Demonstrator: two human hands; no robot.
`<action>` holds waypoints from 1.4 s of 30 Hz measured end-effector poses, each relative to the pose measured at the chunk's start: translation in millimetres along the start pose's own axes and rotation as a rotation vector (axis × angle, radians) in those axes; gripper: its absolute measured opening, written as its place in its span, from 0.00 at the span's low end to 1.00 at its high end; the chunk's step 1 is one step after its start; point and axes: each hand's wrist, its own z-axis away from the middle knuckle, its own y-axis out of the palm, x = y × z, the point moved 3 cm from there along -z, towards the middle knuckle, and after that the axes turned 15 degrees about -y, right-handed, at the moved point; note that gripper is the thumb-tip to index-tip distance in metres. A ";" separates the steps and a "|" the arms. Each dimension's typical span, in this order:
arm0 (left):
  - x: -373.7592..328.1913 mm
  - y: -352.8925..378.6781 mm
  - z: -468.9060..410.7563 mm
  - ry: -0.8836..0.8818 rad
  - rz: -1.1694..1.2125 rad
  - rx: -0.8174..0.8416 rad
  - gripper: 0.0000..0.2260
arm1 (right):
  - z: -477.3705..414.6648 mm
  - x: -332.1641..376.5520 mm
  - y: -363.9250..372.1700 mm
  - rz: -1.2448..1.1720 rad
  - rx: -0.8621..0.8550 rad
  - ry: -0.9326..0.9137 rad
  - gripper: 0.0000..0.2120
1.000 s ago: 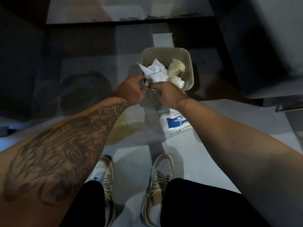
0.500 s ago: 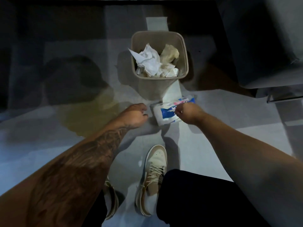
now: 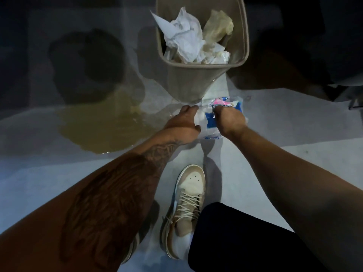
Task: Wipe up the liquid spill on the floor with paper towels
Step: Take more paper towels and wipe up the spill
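A yellowish-brown spill (image 3: pixel 102 126) spreads over the grey floor at the left. A blue, white and pink paper towel pack (image 3: pixel 211 124) lies on the floor just in front of a beige bin (image 3: pixel 198 81). My left hand (image 3: pixel 183 122) rests flat on the pack's left end. Over the top of the pack my right hand (image 3: pixel 228 118) pinches the plastic wrapper with closed fingers. The bin holds crumpled white and stained paper towels (image 3: pixel 188 40).
My tan sneaker (image 3: pixel 186 207) stands on the floor below the pack, with a dark trouser leg (image 3: pixel 245 242) beside it. Dark furniture (image 3: pixel 334 36) fills the upper right. A round shadow (image 3: pixel 86 59) lies on the floor above the spill.
Both hands left the bin after dropping the crumpled towels and came down to the pack on the floor. The view moved lower and closer. My left hand now touches the pack.
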 end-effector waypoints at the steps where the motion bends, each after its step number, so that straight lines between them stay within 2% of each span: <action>1: -0.2 3.7 -2.0 -0.005 0.009 0.007 0.31 | -1.5 -3.2 3.1 -0.022 0.032 0.033 0.11; 3: -1.5 11.4 -5.1 -0.023 0.003 0.017 0.32 | -5.1 -7.4 7.5 -0.077 0.030 0.046 0.11; 6: -1.3 20.7 -8.4 -0.044 -0.014 0.053 0.34 | -11.4 -3.5 13.7 0.042 0.120 -0.007 0.26; 8: 1.0 22.8 -9.9 -0.064 0.005 0.069 0.34 | -12.7 1.3 21.4 0.144 0.213 -0.051 0.32; 11: 7.0 25.6 -10.9 -0.087 -0.002 0.098 0.35 | -10.9 2.3 31.6 0.152 0.244 -0.072 0.25; 16: 13.7 29.7 -13.6 -0.119 0.068 0.100 0.32 | -5.8 3.0 32.3 0.121 0.141 -0.063 0.09; 21: 13.2 31.7 -10.0 -0.142 0.181 0.096 0.23 | 0.6 3.8 27.4 0.117 0.128 -0.138 0.06; 26: 10.1 25.5 -9.5 -0.159 0.053 0.076 0.24 | 16.3 6.0 -0.3 -0.087 0.161 -0.283 0.09; 29: 9.6 24.4 -9.3 -0.166 0.000 0.072 0.24 | 28.5 3.9 -25.1 -0.133 0.025 -0.287 0.03; 31: 12.0 26.4 -10.0 -0.188 -0.019 0.092 0.25 | 36.6 0.1 -40.3 -0.265 -0.096 -0.251 0.06; 34: 16.9 31.1 -11.4 -0.222 -0.022 0.126 0.26 | 40.9 -8.3 -60.3 -0.584 -0.317 -0.141 0.07; 37: 16.7 34.9 -9.0 -0.175 -0.034 0.133 0.30 | 43.7 -8.5 -87.3 -0.804 -0.547 -0.058 0.13; 42: 13.3 30.3 4.9 -0.160 0.099 0.173 0.33 | 57.4 6.3 -135.9 -0.884 -0.721 -0.085 0.12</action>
